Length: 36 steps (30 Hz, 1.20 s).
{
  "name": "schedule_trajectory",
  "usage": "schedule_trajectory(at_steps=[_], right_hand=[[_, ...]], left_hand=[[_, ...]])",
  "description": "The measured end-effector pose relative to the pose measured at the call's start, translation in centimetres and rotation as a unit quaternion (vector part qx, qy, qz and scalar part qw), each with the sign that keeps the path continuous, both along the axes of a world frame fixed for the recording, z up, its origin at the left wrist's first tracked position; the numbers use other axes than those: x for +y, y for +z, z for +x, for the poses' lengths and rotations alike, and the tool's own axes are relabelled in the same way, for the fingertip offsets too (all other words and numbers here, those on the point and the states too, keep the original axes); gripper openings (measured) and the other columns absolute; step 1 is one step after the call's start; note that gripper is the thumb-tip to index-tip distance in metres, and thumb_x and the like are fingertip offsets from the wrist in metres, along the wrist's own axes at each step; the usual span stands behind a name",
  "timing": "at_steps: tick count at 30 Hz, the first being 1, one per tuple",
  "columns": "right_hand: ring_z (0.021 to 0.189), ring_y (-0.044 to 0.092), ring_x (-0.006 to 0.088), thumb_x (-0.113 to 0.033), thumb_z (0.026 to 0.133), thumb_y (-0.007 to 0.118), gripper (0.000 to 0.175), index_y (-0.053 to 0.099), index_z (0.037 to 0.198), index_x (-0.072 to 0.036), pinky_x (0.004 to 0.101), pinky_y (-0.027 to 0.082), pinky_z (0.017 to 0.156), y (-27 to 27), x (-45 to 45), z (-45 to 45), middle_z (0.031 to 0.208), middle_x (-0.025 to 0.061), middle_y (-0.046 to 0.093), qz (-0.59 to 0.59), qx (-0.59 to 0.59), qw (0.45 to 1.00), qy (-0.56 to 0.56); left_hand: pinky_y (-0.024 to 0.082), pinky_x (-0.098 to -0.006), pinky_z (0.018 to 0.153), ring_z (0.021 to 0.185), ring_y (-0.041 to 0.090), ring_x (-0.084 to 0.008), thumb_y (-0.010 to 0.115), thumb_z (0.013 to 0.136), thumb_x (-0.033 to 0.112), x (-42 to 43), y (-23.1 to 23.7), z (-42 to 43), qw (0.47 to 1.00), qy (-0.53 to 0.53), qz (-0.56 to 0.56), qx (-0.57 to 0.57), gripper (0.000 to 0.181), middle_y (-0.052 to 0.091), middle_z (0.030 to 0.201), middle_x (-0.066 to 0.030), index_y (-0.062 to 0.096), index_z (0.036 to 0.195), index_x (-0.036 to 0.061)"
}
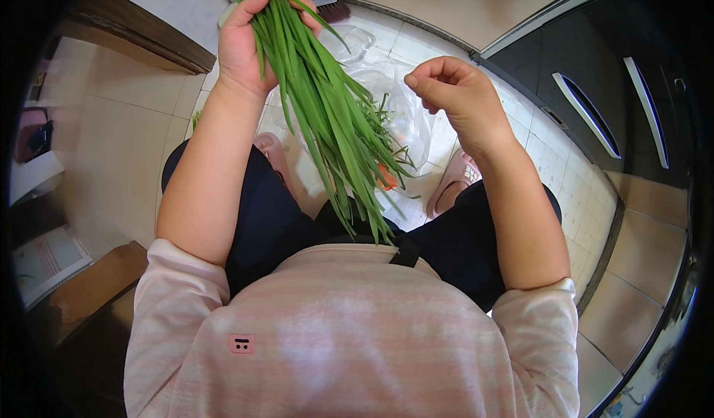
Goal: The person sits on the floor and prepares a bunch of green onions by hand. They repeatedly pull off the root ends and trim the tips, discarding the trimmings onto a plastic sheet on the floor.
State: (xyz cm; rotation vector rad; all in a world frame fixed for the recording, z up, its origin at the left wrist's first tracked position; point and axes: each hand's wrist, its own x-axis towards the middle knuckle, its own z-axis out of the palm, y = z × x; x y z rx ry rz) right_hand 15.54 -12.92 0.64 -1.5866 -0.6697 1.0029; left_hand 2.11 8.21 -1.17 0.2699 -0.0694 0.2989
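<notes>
A thick bunch of long, flat green leaves, apparently garlic chives (321, 100), is gripped in my left hand (242, 50) at the top of the view. The leaves fan down and to the right, their loose ends hanging over my lap. My right hand (460, 97) is raised to the right of the bunch, apart from it. Its thumb and forefinger are pinched together and the other fingers curl in; nothing shows between them. Under the leaves, a clear plastic bag (418, 130) lies on the floor with green trimmings (382, 114) and an orange piece (386, 178).
Pink slippers (454, 175) are on my feet on the tiled floor (532, 133). A dark cabinet front with pale handles (585, 114) stands at right. A brush with dark bristles (336, 12) lies beyond the bag. Dark wooden trim (150, 25) runs along the upper left.
</notes>
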Motion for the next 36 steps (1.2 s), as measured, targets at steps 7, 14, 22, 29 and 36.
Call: schedule_trajectory(at_steps=[7,14,22,29,36], right_hand=[[0.072,0.054,0.0093,-0.015,0.079,0.057,0.019,0.057,0.092,-0.001,0.0227,0.042,0.069,0.2,-0.3,-0.1,0.079,0.0038,0.060,0.023,0.060,0.998,0.029],[0.073,0.054,0.0097,-0.014,0.078,0.058,0.017,0.058,0.090,-0.003,0.0225,0.042,0.069,-0.2,-0.2,0.2,0.079,0.0039,0.060,0.034,0.043,0.998,0.015],[0.063,0.052,0.0096,-0.006,0.072,0.063,0.007,0.060,0.079,-0.006,0.0258,0.042,0.052,2.3,-1.5,-3.1,0.070,0.0000,0.056,0.148,-0.070,0.978,0.128],[0.053,0.047,0.0200,0.004,0.057,0.065,0.023,0.060,0.077,-0.005,0.0289,0.037,0.045,1.9,-1.3,-4.5,0.062,0.0056,0.047,0.241,-0.466,0.841,0.133],[0.054,0.048,0.0204,0.001,0.057,0.068,0.022,0.059,0.076,-0.006,0.0301,0.037,0.045,1.2,-1.0,-5.0,0.062,0.0055,0.047,0.262,-0.449,0.850,0.086]], left_hand=[[0.041,-0.0377,0.083,0.093,0.051,-0.0233,0.047,0.077,0.018,0.3,0.5,-0.4,0.999,0.033,-0.001,-0.009,0.036,0.054,0.102,-0.0103,0.048,0.109,0.0003],[0.043,-0.0369,0.081,0.086,0.056,-0.0191,0.050,0.069,0.010,-1.3,1.6,0.3,0.996,0.069,0.048,0.041,0.044,0.056,0.096,-0.0042,0.048,0.112,0.0011],[0.039,-0.0372,0.088,0.098,0.049,-0.0251,0.046,0.079,0.023,1.4,-1.0,-0.7,0.996,0.004,0.092,-0.010,0.040,0.053,0.104,-0.0115,0.046,0.113,0.0008],[0.042,-0.0277,0.081,0.083,0.055,-0.0113,0.050,0.069,0.006,-1.7,2.3,-0.2,0.989,-0.018,-0.125,-0.072,0.035,0.055,0.091,0.0002,0.050,0.104,0.0036],[0.043,-0.0269,0.079,0.082,0.055,-0.0114,0.049,0.070,0.005,-2.0,2.4,0.3,0.987,-0.014,-0.142,-0.080,0.033,0.055,0.091,-0.0008,0.049,0.103,0.0023]])
